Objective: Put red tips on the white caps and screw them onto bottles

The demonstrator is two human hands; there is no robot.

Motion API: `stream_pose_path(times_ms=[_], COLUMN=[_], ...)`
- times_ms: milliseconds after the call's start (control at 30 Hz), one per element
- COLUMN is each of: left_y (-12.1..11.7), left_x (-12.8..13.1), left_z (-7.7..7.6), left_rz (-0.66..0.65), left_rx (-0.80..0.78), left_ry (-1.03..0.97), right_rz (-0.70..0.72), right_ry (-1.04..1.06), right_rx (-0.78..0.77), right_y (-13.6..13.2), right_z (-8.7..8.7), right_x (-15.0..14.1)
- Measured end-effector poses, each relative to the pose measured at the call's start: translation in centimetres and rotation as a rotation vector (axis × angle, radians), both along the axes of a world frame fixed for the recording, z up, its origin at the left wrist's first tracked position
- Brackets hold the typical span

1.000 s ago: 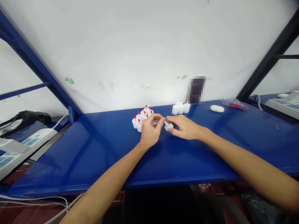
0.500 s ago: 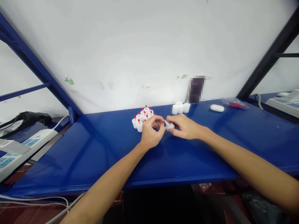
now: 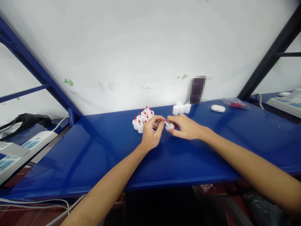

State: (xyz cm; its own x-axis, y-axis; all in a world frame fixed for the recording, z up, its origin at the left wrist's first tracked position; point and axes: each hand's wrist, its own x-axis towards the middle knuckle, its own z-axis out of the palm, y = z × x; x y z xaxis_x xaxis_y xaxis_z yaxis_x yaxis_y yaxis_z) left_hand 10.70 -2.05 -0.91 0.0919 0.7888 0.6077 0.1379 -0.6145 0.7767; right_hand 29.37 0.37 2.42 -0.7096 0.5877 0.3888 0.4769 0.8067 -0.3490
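My right hand (image 3: 184, 127) grips a small white squeeze bottle (image 3: 169, 126), tilted so that its pointed nozzle faces left; no cap shows on it. My left hand (image 3: 152, 130) is closed in a pinch right at the nozzle's tip, and whatever its fingertips hold is hidden. Just behind and left of that hand stands a group of white bottles with red caps (image 3: 140, 127), upright and close together. Beyond my right hand are several white bottles without red caps (image 3: 181, 109), standing side by side.
The blue table (image 3: 105, 157) meets a white wall. At the back right lie a white rounded case (image 3: 218, 108) and a clear plastic bag with red pieces (image 3: 236, 104). A pixelated dark object (image 3: 197, 90) leans at the wall. Power strips (image 3: 35, 142) are on the left.
Both hands stay close together at the bottle, with only a slight shift of the fingers at the nozzle. The bottle groups stand as before.
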Motion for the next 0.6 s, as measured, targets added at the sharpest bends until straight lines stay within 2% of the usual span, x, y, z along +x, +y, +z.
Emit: stream_pose_path(times_ms=[233,433,500,600], left_y=[0.21,0.18,0.2,0.3], left_x=[-0.28,-0.18,-0.11,-0.14], left_z=[-0.26,-0.32,-0.1,0.38], left_rz=[-0.022,-0.057,-0.024,0.068], left_rx=[0.029,-0.014,-0.011,0.079], left_ry=[0.034,0.024,0.013,0.063], right_rz=[0.011,0.022,0.016,0.015], right_ry=[0.001,0.009,0.027,0.054], right_rx=[0.012,0.004,0.001,0.015], right_y=[-0.11,-0.33,-0.38,-0.38], right_z=[-0.08,-0.09,-0.06,-0.06], right_x=[-0.12,-0.29,-0.25,-0.19])
